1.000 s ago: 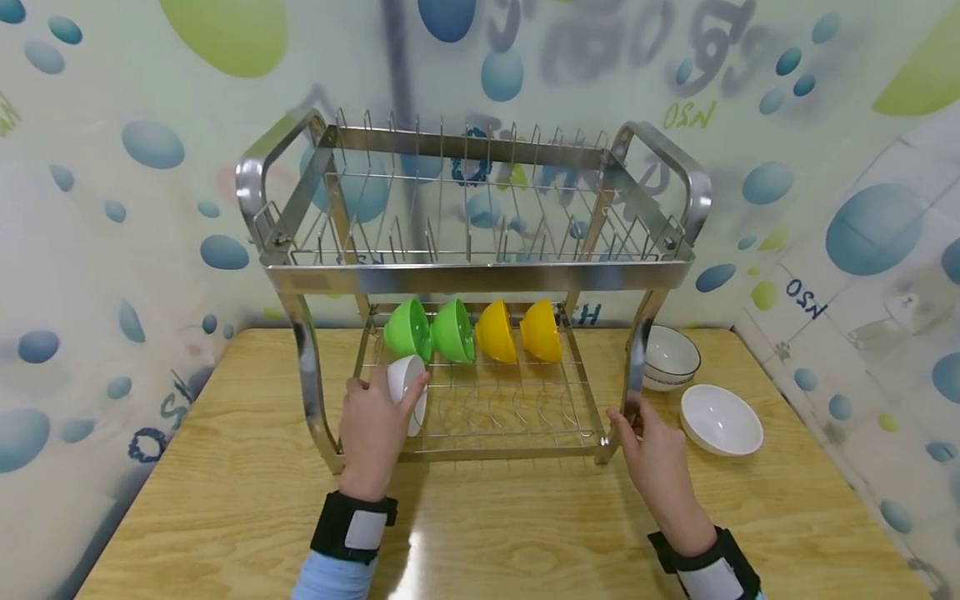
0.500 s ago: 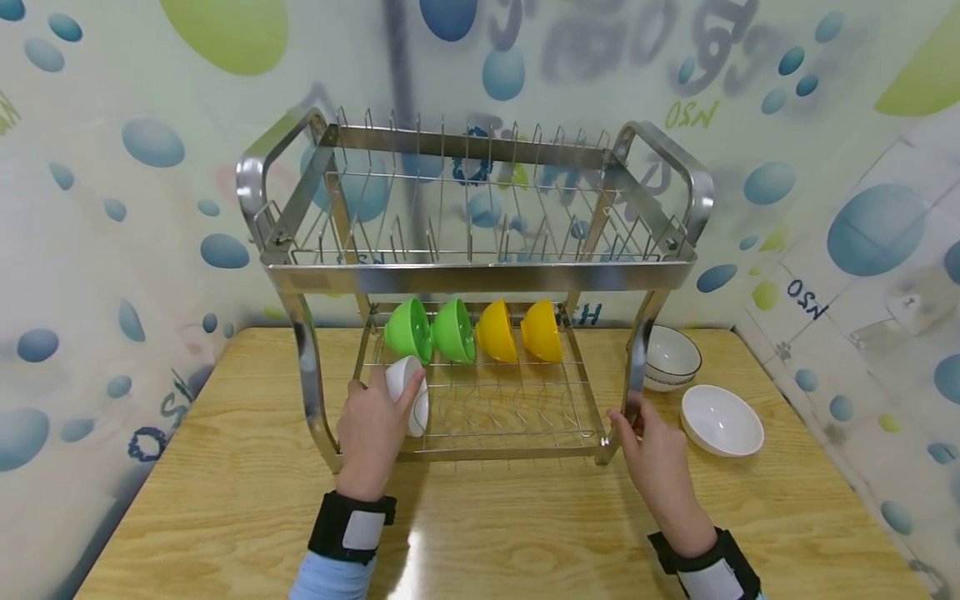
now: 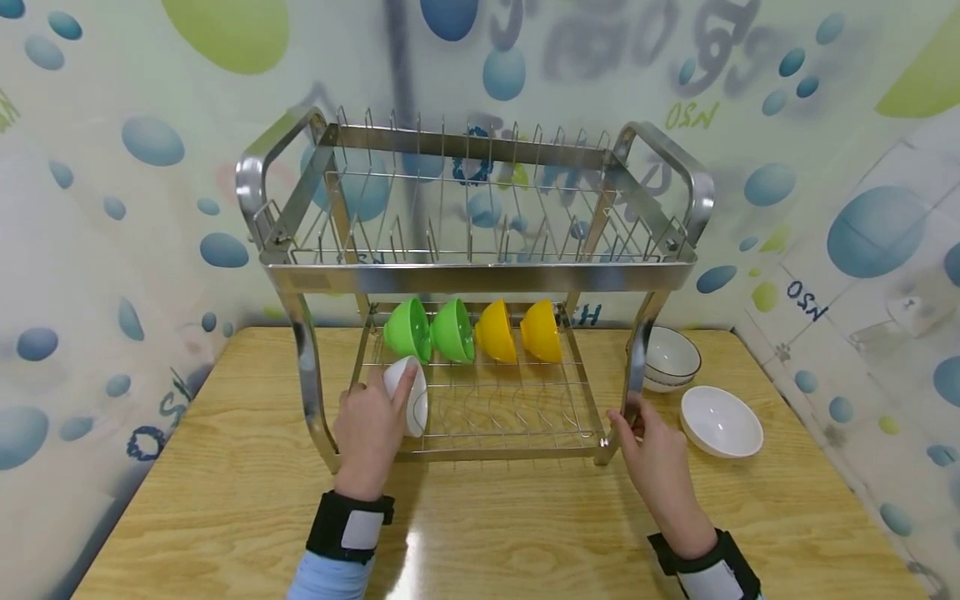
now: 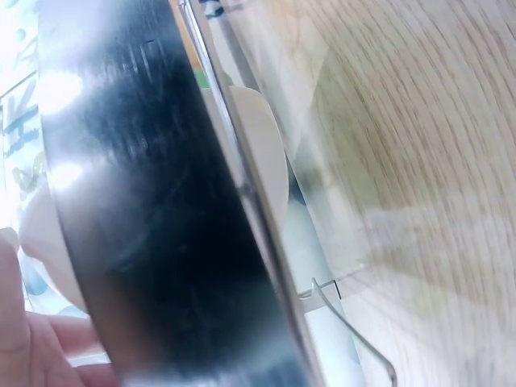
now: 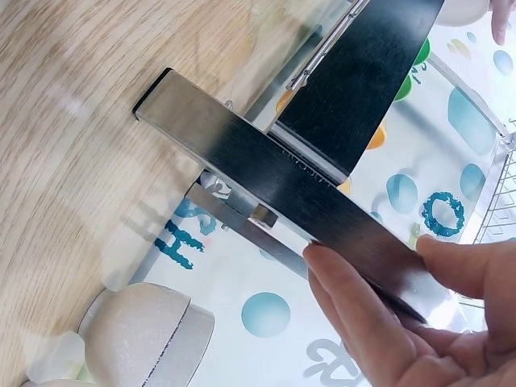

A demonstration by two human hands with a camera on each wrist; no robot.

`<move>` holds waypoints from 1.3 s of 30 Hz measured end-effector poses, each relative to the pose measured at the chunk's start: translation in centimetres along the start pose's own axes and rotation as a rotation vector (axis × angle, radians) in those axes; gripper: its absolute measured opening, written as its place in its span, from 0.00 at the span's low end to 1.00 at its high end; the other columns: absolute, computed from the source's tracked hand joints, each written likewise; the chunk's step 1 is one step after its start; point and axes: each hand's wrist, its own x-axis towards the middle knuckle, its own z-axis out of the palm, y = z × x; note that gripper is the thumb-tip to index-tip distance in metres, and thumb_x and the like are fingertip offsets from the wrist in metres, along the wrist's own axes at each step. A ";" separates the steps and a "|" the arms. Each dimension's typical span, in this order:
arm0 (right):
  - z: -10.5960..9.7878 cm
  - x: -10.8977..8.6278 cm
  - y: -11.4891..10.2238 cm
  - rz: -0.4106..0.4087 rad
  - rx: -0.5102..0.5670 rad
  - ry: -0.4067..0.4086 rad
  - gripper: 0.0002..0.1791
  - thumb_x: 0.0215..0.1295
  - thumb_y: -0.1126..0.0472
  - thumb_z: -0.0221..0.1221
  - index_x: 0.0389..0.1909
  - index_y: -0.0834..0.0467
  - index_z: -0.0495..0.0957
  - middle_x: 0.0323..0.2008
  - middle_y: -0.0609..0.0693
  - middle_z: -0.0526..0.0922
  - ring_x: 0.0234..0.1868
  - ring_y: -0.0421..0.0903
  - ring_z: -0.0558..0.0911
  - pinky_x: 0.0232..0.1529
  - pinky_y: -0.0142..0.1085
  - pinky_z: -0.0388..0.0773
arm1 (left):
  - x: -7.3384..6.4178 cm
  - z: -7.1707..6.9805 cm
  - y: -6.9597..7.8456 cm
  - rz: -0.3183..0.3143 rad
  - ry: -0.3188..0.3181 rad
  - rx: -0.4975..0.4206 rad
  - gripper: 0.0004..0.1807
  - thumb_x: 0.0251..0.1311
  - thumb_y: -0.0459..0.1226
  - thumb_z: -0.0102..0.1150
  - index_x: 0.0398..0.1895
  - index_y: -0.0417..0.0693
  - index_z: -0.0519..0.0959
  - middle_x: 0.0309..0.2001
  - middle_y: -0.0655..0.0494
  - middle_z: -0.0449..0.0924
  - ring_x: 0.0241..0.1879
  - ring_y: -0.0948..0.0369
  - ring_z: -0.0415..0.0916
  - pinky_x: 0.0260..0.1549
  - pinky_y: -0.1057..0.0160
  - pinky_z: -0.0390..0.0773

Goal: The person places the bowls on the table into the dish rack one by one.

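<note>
On the lower tier of a two-level metal dish rack (image 3: 480, 278), a white bowl (image 3: 417, 410) stands tipped on its side at the front left. My left hand (image 3: 370, 429) grips it, thumb along the upper rim and fingers behind. In the left wrist view the rack's front bar (image 4: 153, 193) covers much of the bowl (image 4: 262, 145). My right hand (image 3: 660, 462) pinches the rack's front right leg (image 5: 234, 149) between thumb and fingers. Behind the white bowl, two green bowls (image 3: 407, 331) and two yellow bowls (image 3: 542, 332) stand on edge in a row.
To the right of the rack, a white bowl (image 3: 722, 421) sits upright on the wooden table (image 3: 510, 533). Behind it are stacked dark-rimmed bowls (image 3: 672, 357). Wire prongs line the rack's upper tier (image 3: 468, 200). A patterned wall (image 3: 150, 250) stands close behind.
My left hand has shifted slightly left and the white bowl's tilt has changed a little, its opening turned right. My right hand stays on the rack leg.
</note>
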 end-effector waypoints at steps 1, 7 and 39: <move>0.0 0.0 0.0 0.000 0.002 0.000 0.20 0.67 0.52 0.56 0.48 0.65 0.73 0.35 0.59 0.83 0.37 0.53 0.84 0.37 0.47 0.82 | 0.0 0.0 0.0 0.008 0.007 -0.003 0.41 0.64 0.64 0.38 0.43 0.31 0.76 0.30 0.31 0.78 0.32 0.38 0.76 0.20 0.48 0.74; -0.2 0.1 -0.1 0.015 0.023 -0.010 0.21 0.67 0.52 0.56 0.51 0.66 0.73 0.37 0.60 0.83 0.39 0.54 0.84 0.39 0.47 0.82 | 0.2 0.3 0.1 0.107 0.066 -0.071 0.37 0.67 0.58 0.43 0.49 0.27 0.71 0.45 0.24 0.72 0.49 0.34 0.68 0.50 0.41 0.69; -2.1 1.5 2.5 0.073 0.032 0.212 0.26 0.76 0.48 0.36 0.42 0.62 0.77 0.33 0.58 0.86 0.32 0.53 0.86 0.32 0.42 0.77 | 0.8 0.4 0.4 0.519 0.300 -0.280 0.16 0.65 0.37 0.53 0.49 0.32 0.76 0.48 0.38 0.77 0.50 0.45 0.72 0.51 0.50 0.71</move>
